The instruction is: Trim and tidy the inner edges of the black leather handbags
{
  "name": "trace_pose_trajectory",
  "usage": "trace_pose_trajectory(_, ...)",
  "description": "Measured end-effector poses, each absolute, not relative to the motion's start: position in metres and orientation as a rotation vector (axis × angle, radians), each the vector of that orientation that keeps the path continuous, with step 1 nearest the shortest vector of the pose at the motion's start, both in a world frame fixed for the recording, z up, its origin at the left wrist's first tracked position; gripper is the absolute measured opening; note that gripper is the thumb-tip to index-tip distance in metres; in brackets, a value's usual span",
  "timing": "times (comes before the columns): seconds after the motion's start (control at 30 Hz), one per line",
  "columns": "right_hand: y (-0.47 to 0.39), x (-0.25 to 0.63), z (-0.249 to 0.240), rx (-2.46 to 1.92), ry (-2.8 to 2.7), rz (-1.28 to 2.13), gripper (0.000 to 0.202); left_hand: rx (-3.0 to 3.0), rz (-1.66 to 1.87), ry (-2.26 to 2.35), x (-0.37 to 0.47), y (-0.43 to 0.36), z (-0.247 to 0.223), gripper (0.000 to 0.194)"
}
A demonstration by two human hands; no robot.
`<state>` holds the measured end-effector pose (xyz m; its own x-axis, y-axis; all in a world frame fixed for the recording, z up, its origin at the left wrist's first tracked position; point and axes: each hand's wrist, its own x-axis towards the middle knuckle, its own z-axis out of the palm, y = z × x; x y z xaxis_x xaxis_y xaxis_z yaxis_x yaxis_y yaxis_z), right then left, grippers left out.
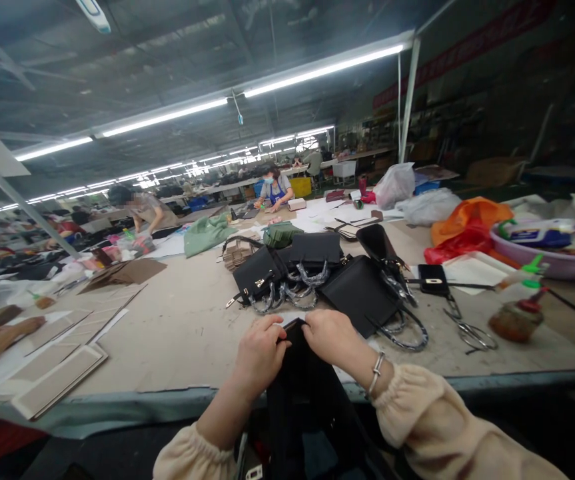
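Observation:
At the table's front edge, my left hand pinches the upper left edge of a black handbag. The fingers of my right hand close on the opposite edge. Most of this bag is dark and hangs low between my forearms, so its shape is hard to make out. Just beyond my hands lies a pile of finished-looking black handbags, one flat one near my right hand and another with a metal clasp. Their handles are wrapped in clear plastic.
To the right are scissors, a phone, a bottle of brownish liquid and a purple basin. Beige panels lie at left, near another person's hand. Two co-workers sit across the table, one in a blue apron.

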<state>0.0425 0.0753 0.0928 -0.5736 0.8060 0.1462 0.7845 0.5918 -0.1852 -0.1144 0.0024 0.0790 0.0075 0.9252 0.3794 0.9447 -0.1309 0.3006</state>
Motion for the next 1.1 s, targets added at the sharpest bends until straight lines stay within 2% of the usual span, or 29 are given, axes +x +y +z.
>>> trace_pose_trajectory(0.3,0.075,0.043,0.09,-1.319,-2.606,0.162,0.029,-2.197,-0.809,-2.066,-0.116,0.002,0.076,0.005)
trace_pose_trajectory(0.67,0.075,0.042,0.09,-1.306,-2.602,0.14,0.029,-2.153,-0.621,-2.041,-0.11,0.007,0.075,0.01)
trace_pose_trajectory(0.77,0.075,0.043,0.091,-1.303,-2.603,0.138,0.029,-2.224,-0.729,-2.035,-0.112,0.01,0.074,0.012)
trace_pose_trajectory(1.0,0.074,0.045,0.092,-1.282,-2.625,0.156,0.029,-2.325,-1.264,-1.988,-0.119,0.011,0.069,0.011)
trace_pose_trajectory(1.1,0.076,0.045,0.09,-1.28,-2.631,0.161,0.029,-2.262,-1.27,-2.014,-0.119,0.011,0.067,0.011)
